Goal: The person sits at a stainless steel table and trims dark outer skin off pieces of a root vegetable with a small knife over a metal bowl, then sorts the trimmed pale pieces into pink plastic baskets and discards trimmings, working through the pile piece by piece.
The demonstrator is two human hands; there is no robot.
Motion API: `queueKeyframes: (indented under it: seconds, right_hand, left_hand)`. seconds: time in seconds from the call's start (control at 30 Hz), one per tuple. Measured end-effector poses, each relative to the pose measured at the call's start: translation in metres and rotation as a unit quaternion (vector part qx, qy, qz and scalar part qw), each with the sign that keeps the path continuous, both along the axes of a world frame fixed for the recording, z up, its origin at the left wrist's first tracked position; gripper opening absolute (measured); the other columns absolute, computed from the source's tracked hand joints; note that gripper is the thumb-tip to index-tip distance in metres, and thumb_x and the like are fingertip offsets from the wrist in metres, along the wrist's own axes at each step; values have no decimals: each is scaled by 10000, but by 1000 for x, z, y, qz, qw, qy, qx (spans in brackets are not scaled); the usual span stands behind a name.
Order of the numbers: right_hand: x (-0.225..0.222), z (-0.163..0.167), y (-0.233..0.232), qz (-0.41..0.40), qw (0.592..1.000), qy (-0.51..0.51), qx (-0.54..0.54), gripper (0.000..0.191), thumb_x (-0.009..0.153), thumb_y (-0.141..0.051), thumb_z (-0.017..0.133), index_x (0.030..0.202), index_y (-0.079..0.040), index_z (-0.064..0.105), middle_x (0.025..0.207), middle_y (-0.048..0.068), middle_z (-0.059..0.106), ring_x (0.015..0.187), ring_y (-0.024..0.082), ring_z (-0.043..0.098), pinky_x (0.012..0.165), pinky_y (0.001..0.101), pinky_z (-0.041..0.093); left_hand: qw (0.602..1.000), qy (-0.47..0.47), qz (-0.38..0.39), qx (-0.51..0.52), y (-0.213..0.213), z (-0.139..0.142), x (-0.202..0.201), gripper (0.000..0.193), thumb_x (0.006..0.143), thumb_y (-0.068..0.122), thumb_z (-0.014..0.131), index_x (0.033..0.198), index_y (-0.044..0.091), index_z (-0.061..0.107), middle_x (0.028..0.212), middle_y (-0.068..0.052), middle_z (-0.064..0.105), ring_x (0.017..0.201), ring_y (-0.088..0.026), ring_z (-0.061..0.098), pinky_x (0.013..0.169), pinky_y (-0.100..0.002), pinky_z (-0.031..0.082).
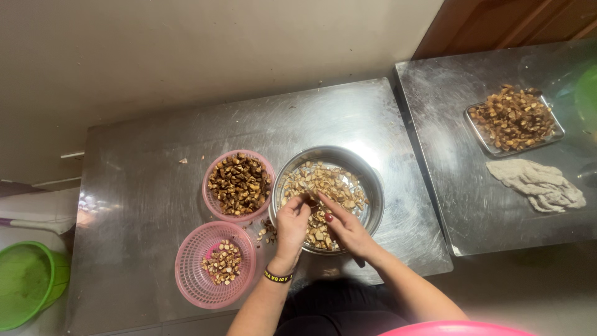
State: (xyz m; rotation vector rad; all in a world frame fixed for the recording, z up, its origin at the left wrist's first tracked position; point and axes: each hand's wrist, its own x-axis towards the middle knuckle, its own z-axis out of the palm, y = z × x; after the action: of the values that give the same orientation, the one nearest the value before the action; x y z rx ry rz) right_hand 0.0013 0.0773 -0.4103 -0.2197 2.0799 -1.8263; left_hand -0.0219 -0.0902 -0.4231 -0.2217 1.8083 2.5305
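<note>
step: sorting/picking cut pieces out of the steel bowl (372, 186), both hands in it, judged from pose.
left hand (292, 224): over bowl's near-left rim, fingers curled together, tips pinched on a small piece (309, 200); can't tell exactly which bit, too small.
right hand (346, 225): inside bowl, near side, fingers drawn together and pointing toward the left hand's tips; looks like it touches the same piece, grip not clear.
hands rel.: tips nearly touching, wrists apart.
bowl loc: middle of the steel worktop (155, 186), nearer its right edge; touching or just beside the upper pink basket (211, 171).
bowl contents: pale tan chunks (329, 177), spread across the far half, thinner under the hands.
upper pink basket: left of bowl, heaped w/ darker brown pieces.
lower pink basket (186, 274): near edge of worktop, left of the left wrist, small pile of pale pieces in its centre.
stray bits (266, 231): on worktop between bowl and baskets.
how to do well: pinch one piece at a time w/ fingertips, keep hands low over the bowl so nothing drops on the worktop, keep dark and pale pieces in separate baskets.
piece axis/heading: can't tell, piece hidden by fingertips; chunks look stubby, no clear long axis.
bowl axis: round, opening up, no heading.
</note>
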Motion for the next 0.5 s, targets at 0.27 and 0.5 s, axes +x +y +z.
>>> queueKeyframes:
  seconds: [0.27, 0.5]
  right_hand:
    - [4, 5, -18, -27, 941, 338, 11, 593, 1076, -107, 530, 1629, -91, 317, 1389, 277, 577, 1188, 251, 579, 932, 349, 481]
    - [2, 4, -25, -77, 986, 140, -45, 519, 1040, -162, 578, 1536, -95, 442, 1289, 126, 657, 952, 136, 614, 776, 295, 520]
  left_hand:
    - [989, -3, 29, 147, 0, 6, -3, 420, 937, -115, 585, 1349, -58, 526, 1165, -117, 680, 1066, -168, 661, 952, -287, 549]
    - [992, -11, 55, 114, 13, 15, 1, 563, 918, -120, 568, 1451, -31, 410, 1114, -109, 683, 991, -159, 655, 827, -285, 543]
